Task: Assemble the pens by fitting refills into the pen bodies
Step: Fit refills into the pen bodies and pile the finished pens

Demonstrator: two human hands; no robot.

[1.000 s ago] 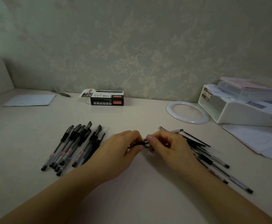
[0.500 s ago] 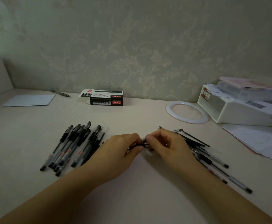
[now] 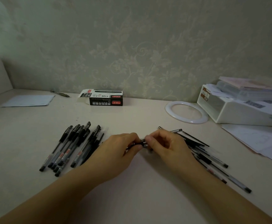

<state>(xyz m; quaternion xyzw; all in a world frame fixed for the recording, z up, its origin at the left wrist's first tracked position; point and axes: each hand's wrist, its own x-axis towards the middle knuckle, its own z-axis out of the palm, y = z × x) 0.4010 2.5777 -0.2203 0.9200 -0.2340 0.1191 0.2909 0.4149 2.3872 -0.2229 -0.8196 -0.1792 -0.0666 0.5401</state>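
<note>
My left hand (image 3: pixel 116 152) and my right hand (image 3: pixel 166 146) meet at the middle of the table, both pinching one pen (image 3: pixel 142 143). Only a short black and silver stretch of it shows between the fingertips; the rest is hidden in my hands. A row of several capped black pens (image 3: pixel 72 146) lies left of my left hand. Loose refills and clear pen bodies (image 3: pixel 209 159) lie in a pile to the right, partly behind my right hand and forearm.
A black and white pen box (image 3: pixel 105 99) stands near the wall. A white ring (image 3: pixel 186 112) lies at the back right, beside a white storage box (image 3: pixel 239 113) stacked with papers. Sheets of paper (image 3: pixel 261 141) lie at the right edge; a sheet (image 3: pixel 28 101) and a pen (image 3: pixel 60 93) at the back left.
The fingertips have drawn slightly closer together on the pen; the hands stay in the same spot. Nothing else on the table has moved.
</note>
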